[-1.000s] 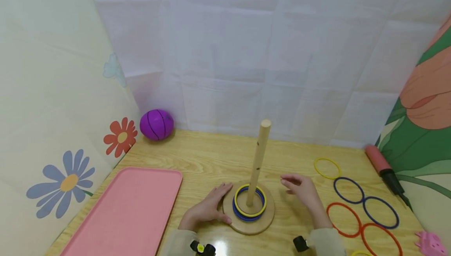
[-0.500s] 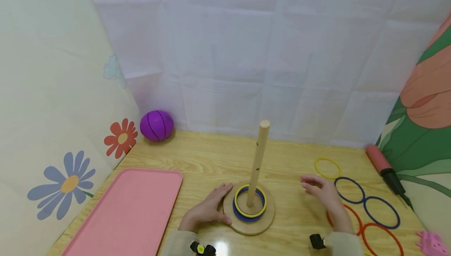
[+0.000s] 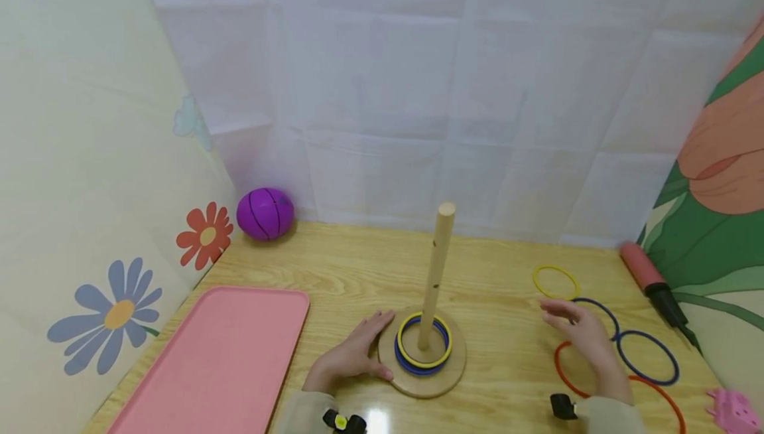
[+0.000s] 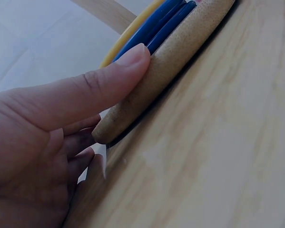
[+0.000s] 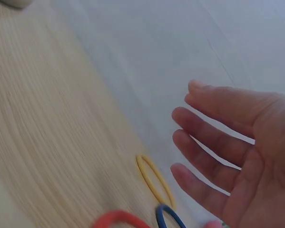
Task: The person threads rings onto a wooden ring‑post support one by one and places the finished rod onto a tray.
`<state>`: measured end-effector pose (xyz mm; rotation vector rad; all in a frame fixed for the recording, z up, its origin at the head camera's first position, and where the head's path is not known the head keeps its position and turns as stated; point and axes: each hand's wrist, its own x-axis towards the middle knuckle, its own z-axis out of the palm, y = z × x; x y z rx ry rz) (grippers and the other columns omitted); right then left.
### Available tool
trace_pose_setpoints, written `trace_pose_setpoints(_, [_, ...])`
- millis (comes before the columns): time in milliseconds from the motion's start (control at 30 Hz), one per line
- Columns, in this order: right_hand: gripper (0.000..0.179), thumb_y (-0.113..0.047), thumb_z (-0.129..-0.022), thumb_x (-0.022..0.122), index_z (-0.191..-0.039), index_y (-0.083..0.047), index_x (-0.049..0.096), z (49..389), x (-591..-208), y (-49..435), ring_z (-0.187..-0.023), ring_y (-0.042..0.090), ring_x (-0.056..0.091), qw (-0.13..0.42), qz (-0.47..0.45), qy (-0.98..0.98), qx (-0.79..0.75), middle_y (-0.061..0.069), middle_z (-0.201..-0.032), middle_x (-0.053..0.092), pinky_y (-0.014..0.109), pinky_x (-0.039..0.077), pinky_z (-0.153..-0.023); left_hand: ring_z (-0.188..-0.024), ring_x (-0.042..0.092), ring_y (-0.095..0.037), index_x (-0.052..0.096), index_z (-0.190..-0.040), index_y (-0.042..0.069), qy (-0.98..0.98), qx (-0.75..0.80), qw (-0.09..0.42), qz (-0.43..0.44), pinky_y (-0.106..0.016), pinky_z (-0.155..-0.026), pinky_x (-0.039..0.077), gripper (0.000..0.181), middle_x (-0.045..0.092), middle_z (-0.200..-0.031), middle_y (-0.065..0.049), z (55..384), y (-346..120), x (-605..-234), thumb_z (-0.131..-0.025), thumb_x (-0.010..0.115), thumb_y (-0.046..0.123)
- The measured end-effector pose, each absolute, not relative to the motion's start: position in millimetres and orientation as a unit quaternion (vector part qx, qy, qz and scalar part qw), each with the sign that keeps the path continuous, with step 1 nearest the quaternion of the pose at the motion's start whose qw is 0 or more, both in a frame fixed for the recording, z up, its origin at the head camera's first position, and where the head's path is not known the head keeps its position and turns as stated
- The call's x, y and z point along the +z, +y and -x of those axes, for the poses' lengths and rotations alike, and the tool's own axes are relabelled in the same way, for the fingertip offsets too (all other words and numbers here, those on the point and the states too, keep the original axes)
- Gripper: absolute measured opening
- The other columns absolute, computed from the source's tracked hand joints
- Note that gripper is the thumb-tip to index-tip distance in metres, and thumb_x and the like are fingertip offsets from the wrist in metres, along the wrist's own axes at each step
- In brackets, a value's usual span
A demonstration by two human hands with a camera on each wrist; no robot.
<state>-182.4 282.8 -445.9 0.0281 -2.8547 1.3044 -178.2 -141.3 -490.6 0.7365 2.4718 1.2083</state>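
Observation:
A wooden ring-toss stand has a round base (image 3: 449, 374) and a tall upright post (image 3: 438, 255). A yellow ring (image 3: 424, 367) lies over blue rings (image 4: 154, 31) around the foot of the post. My left hand (image 3: 349, 358) grips the left edge of the base, its thumb (image 4: 128, 61) on the rim and its other fingers spread around the side. To the right, my right hand (image 3: 581, 338) hovers over loose rings with slightly bent, apart fingers and nothing in them. It partly covers a blue ring (image 3: 605, 309) and a red ring (image 3: 558, 364).
Beyond the right hand lie a yellow ring (image 3: 534, 279), another blue ring (image 3: 677, 371) and another red ring (image 3: 665, 395). A pink hand pump (image 3: 641, 267) and a pink toy (image 3: 733, 411) sit at the right. A pink tray (image 3: 239, 328) and purple ball (image 3: 265, 214) occupy the left side.
My right hand has moved rightward from beside the stand to above the loose rings. The left hand and the stand have stayed in place.

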Motion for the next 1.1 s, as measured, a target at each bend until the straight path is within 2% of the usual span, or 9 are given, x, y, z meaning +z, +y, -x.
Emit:
trace_pose_setpoints(100, [0.050, -0.034, -0.095, 0.060, -0.132, 0.000, 0.057, 178.1, -444.4, 294.3, -0.120, 0.034, 0.054, -0.024, 0.014, -0.910, 0.413, 0.022, -0.130, 0.061, 0.047, 0.047, -0.099, -0.149, 0.008, -0.043, 0.022, -0.153, 0.000, 0.860, 0.418, 0.144, -0.255, -0.062, -0.119, 0.002, 0.106, 0.019, -0.160, -0.023, 177.8, -141.5, -491.4, -0.071, 0.084, 0.027])
trace_pose_setpoints(133, [0.052, -0.035, -0.096, 0.060, -0.133, 0.000, 0.056, 176.8, -444.5, 298.3, -0.118, 0.031, 0.056, -0.030, 0.021, -0.911, 0.410, 0.022, -0.131, 0.060, 0.042, 0.049, -0.097, -0.149, 0.009, -0.043, 0.022, -0.153, 0.000, 0.860, 0.417, 0.143, -0.255, -0.062, -0.119, 0.002, 0.106, 0.020, -0.160, -0.023, 178.0, -141.4, -491.5, -0.071, 0.085, 0.027])
trace_pose_setpoints(233, [0.054, -0.035, -0.095, 0.061, -0.133, 0.001, 0.056, 174.4, -447.4, 310.5, -0.105, 0.007, 0.059, -0.036, 0.041, -0.915, 0.399, 0.022, -0.131, 0.060, 0.029, 0.049, -0.090, -0.149, 0.009, -0.043, 0.022, -0.153, -0.001, 0.861, 0.415, 0.141, -0.258, -0.062, -0.119, 0.003, 0.106, 0.020, -0.160, -0.023, 178.2, -141.6, -491.9, -0.071, 0.085, 0.027])
trace_pose_setpoints(333, [0.056, -0.037, -0.093, 0.063, -0.134, 0.001, 0.055, 172.7, -451.0, 320.5, -0.096, -0.008, 0.050, -0.046, 0.067, -0.912, 0.403, 0.022, -0.132, 0.059, 0.032, 0.047, -0.094, -0.149, 0.009, -0.043, 0.022, -0.152, -0.001, 0.861, 0.415, 0.143, -0.259, -0.062, -0.119, 0.003, 0.106, 0.020, -0.160, -0.023, 178.3, -141.8, -491.8, -0.071, 0.085, 0.027])
trace_pose_setpoints(433, [0.057, -0.036, -0.094, 0.062, -0.134, 0.003, 0.054, 171.2, -453.0, 327.4, -0.103, 0.009, 0.059, -0.048, 0.079, -0.910, 0.404, 0.025, -0.133, 0.058, 0.043, 0.047, -0.096, -0.149, 0.008, -0.043, 0.021, -0.153, -0.001, 0.860, 0.416, 0.146, -0.258, -0.063, -0.118, 0.002, 0.106, 0.019, -0.160, -0.023, 178.3, -141.9, -491.4, -0.072, 0.084, 0.027])
trace_pose_setpoints(567, [0.053, -0.031, -0.095, 0.061, -0.133, 0.006, 0.053, 170.6, -454.1, 332.4, -0.116, 0.040, 0.056, -0.037, 0.066, -0.923, 0.377, 0.028, -0.130, 0.058, 0.036, 0.053, -0.087, -0.149, 0.007, -0.043, 0.021, -0.153, -0.001, 0.858, 0.420, 0.149, -0.255, -0.062, -0.119, 0.002, 0.106, 0.018, -0.160, -0.023, 178.4, -141.9, -491.4, -0.072, 0.084, 0.027])
trace_pose_setpoints(667, [0.051, -0.029, -0.095, 0.061, -0.131, 0.007, 0.054, 171.5, -455.0, 333.8, -0.114, 0.041, 0.056, -0.034, 0.062, -0.930, 0.361, 0.028, -0.129, 0.059, 0.031, 0.053, -0.081, -0.149, 0.007, -0.044, 0.021, -0.153, -0.001, 0.858, 0.420, 0.149, -0.254, -0.062, -0.119, 0.001, 0.106, 0.018, -0.160, -0.024, 178.3, -141.9, -491.4, -0.072, 0.084, 0.027])
trace_pose_setpoints(1033, [0.050, -0.025, -0.092, 0.066, -0.127, 0.010, 0.056, 171.4, -461.5, 334.5, -0.109, 0.040, 0.060, -0.030, 0.055, -0.934, 0.352, 0.028, -0.123, 0.062, 0.052, 0.049, -0.093, -0.149, 0.009, -0.044, 0.022, -0.152, -0.002, 0.860, 0.416, 0.144, -0.258, -0.063, -0.118, 0.003, 0.106, 0.020, -0.159, -0.024, 178.2, -141.8, -492.1, -0.071, 0.085, 0.026])
trace_pose_setpoints(1100, [0.048, -0.022, -0.091, 0.067, -0.125, 0.010, 0.057, 171.9, -462.4, 334.0, -0.107, 0.038, 0.062, -0.023, 0.048, -0.938, 0.343, 0.027, -0.122, 0.063, 0.046, 0.051, -0.092, -0.149, 0.009, -0.044, 0.022, -0.152, -0.001, 0.861, 0.415, 0.142, -0.258, -0.063, -0.118, 0.003, 0.106, 0.020, -0.159, -0.024, 178.6, -141.9, -493.1, -0.071, 0.085, 0.026])
